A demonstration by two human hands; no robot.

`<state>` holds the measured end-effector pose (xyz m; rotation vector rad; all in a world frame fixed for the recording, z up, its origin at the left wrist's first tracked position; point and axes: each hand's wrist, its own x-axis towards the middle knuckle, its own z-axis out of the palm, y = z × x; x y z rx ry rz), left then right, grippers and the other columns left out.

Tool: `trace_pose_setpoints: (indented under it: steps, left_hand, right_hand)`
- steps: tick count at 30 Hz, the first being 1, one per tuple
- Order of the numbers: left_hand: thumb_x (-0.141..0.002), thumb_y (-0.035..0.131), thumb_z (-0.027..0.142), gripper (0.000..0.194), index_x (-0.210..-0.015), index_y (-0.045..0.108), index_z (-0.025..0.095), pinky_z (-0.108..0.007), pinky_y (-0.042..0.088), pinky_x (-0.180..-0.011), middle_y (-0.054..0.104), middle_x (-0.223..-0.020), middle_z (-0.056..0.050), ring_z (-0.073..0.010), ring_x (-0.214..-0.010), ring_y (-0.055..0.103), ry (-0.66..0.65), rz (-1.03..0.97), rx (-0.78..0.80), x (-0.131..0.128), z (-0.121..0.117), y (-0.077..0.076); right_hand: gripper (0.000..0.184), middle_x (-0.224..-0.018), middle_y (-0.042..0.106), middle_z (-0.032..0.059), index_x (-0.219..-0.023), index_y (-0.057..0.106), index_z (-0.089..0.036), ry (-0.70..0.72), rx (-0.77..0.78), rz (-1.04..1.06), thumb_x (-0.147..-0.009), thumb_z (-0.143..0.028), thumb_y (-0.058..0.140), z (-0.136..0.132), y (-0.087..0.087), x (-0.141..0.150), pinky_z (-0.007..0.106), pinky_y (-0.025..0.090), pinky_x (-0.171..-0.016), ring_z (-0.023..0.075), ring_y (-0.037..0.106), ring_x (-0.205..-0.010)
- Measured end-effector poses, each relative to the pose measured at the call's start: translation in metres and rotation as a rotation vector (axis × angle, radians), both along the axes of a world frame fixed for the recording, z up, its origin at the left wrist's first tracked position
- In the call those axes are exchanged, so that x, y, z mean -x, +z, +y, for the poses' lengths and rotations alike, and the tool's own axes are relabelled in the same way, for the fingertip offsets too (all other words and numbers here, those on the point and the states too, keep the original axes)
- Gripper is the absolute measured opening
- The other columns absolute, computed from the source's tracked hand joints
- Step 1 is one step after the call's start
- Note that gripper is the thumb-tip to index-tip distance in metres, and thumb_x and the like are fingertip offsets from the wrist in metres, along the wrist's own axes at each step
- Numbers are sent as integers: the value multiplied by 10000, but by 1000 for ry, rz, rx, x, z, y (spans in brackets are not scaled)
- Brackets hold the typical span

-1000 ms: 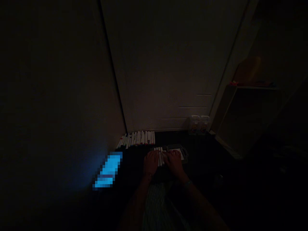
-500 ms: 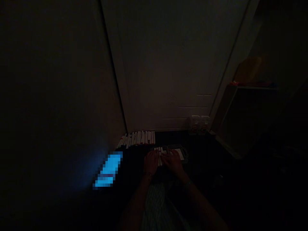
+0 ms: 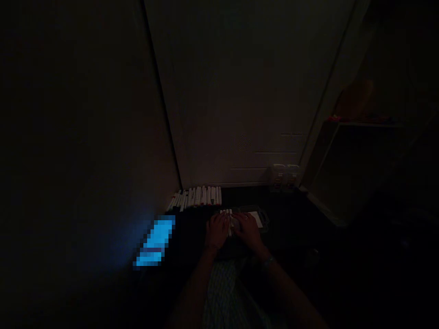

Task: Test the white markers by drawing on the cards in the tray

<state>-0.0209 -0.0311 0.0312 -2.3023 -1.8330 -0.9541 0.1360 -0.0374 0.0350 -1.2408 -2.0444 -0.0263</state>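
Observation:
The scene is very dark and finger detail is faint. Several white markers (image 3: pixel 225 212) stand side by side in a clear plastic case (image 3: pixel 263 218) on the dark tabletop. My left hand (image 3: pixel 217 230) lies over the left side of these markers, its fingers stretched forward and resting on them. From the right, my right hand (image 3: pixel 247 228) reaches over the case, thumb and fingers bent around a pale marker (image 3: pixel 235 221) beside the row. Part of the row and of the case is hidden under my hands. A white card-like piece (image 3: pixel 257 219) shows in the case's right part.
A row of white markers (image 3: pixel 202 196) lies by the wall at the back left. A glowing, pixelated blue screen (image 3: pixel 156 242) is at the left. Two clear plastic containers (image 3: pixel 284 177) stand at the back right. Beyond them is a shelf unit (image 3: pixel 363 124).
My right hand has shifted slightly left, closer to the marker row and to my left hand. The dark stick-like shape by its fingers no longer shows. The picture is slightly darker.

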Motion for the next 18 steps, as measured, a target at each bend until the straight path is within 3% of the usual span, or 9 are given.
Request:
trace_pose_setpoints:
  steps: [18]
  left_hand:
    - [-898,298,364,355,-1199,482,400,-453,287,-940,472,-1314,59,-220,-1191,350,-13,101,18,0,-4,1]
  right_hand:
    - [549,-1181,525,63,-1258,423,-236,-20,1,19,-743,-298,601,3,-3,-1,423,352,-919,253,437,-1084]
